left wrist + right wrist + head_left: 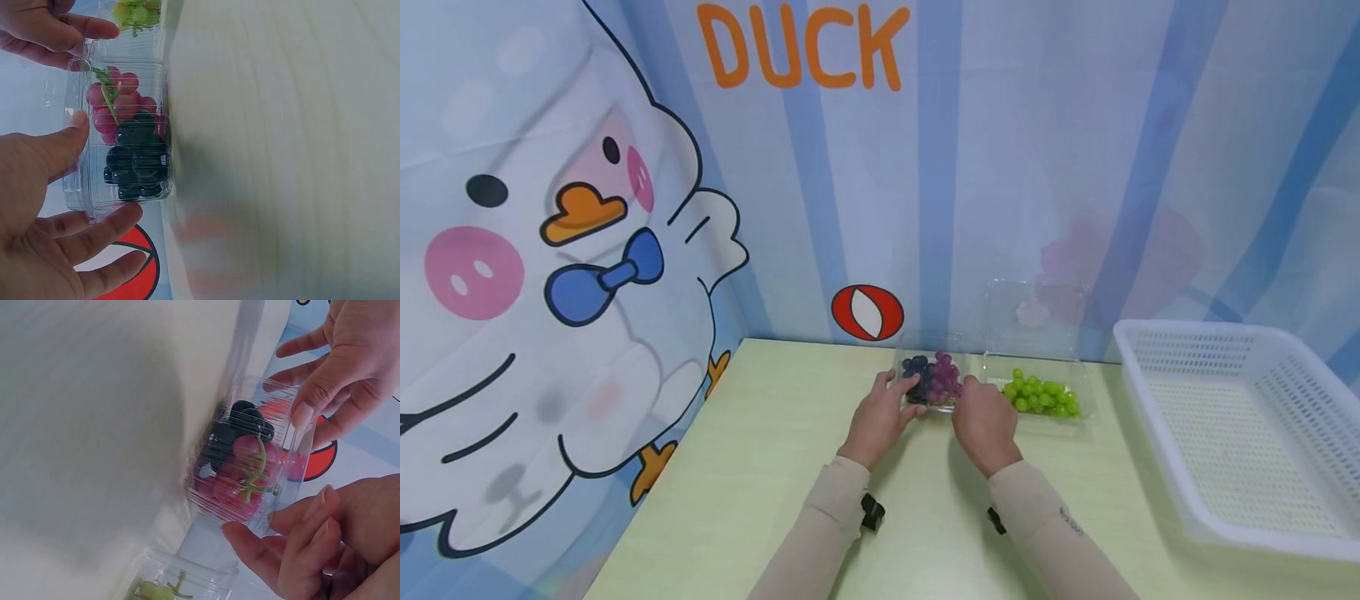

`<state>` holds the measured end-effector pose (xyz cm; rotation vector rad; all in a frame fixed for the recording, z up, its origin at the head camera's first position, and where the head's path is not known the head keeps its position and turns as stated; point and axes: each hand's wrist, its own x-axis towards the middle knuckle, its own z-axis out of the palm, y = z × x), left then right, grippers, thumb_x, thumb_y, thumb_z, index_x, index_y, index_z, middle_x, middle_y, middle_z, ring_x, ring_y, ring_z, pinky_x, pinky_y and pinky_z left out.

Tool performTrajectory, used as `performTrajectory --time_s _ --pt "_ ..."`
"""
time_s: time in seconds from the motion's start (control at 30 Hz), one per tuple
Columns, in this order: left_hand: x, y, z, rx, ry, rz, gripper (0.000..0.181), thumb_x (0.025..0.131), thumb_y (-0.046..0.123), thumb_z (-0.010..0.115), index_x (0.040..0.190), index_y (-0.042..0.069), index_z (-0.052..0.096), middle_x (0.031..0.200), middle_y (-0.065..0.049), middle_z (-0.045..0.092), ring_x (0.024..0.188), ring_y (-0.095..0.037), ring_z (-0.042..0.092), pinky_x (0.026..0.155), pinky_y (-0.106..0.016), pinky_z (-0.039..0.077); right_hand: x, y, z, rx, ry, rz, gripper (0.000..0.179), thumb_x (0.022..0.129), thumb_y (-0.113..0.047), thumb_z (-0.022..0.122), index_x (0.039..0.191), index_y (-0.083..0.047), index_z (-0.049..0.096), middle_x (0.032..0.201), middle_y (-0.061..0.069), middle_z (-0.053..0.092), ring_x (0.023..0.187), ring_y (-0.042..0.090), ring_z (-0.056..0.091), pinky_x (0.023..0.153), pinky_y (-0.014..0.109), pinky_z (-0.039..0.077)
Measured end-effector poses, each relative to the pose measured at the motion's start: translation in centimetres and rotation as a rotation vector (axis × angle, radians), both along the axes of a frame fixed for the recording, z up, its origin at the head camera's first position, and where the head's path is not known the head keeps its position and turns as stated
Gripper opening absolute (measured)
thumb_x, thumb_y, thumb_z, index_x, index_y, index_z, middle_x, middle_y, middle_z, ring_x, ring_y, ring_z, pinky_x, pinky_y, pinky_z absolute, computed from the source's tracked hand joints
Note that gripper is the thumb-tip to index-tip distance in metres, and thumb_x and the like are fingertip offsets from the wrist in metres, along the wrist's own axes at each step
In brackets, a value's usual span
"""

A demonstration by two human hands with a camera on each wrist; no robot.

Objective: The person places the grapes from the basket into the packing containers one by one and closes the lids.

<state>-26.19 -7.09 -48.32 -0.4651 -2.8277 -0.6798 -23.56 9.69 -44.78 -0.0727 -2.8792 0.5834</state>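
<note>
Both hands are at a clear plastic box [81, 197] holding pink-red grapes [125, 103] and dark grapes [136, 165], near the table's back edge. My left hand [877, 417] grips its left end, thumb on the near rim and fingers along the end wall. At the opposite corner, my right hand [985, 421] pinches the rim between thumb and forefinger; the other fingers are curled in. A green stem [255, 475] lies over the red grapes. Right of that hand is a second clear box [1000, 367] with green grapes [1041, 396], its lid [1037, 312] raised behind.
A large white plastic basket [1161, 446] stands on the right side of the table [760, 467]. Directly behind the boxes hangs a blue-striped curtain [865, 183] with a duck print.
</note>
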Motion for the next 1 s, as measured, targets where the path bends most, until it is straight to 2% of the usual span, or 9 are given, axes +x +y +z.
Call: performTrajectory --time_s 0.33,0.7,1.0 --pt "-0.06 -0.10 0.17 0.010 -0.023 0.000 0.057 0.093 0.036 0.072 0.147 0.023 0.057 0.152 -0.020 0.047 0.122 -0.035 0.064 0.098 -0.048 0.054 -0.58 0.14 0.58 -0.037 -0.043 0.015 0.006 0.092 0.000 0.061 0.090 0.001 0.067 0.069 0.014 0.063 0.055 0.027 0.061 0.041 0.039 0.046" --pt "0.19 -0.12 0.43 0.009 -0.027 0.001 0.057 0.092 0.034 0.073 0.146 0.023 0.058 0.151 -0.020 0.047 0.120 -0.035 0.065 0.098 -0.047 0.054 -0.74 0.02 0.73 -0.055 -0.065 0.004 0.006 0.092 0.000 0.058 0.093 0.001 0.064 0.082 0.021 0.068 0.072 0.039 0.069 0.053 0.049 0.053" --pt "0.20 -0.12 0.51 0.020 -0.025 -0.001 0.056 0.092 0.033 0.073 0.146 0.022 0.058 0.151 -0.020 0.048 0.122 -0.035 0.064 0.099 -0.047 0.054 -0.90 0.10 0.94 -0.069 -0.090 0.005 0.005 0.093 -0.002 0.060 0.095 0.000 0.064 0.088 0.022 0.069 0.077 0.040 0.069 0.057 0.052 0.055"
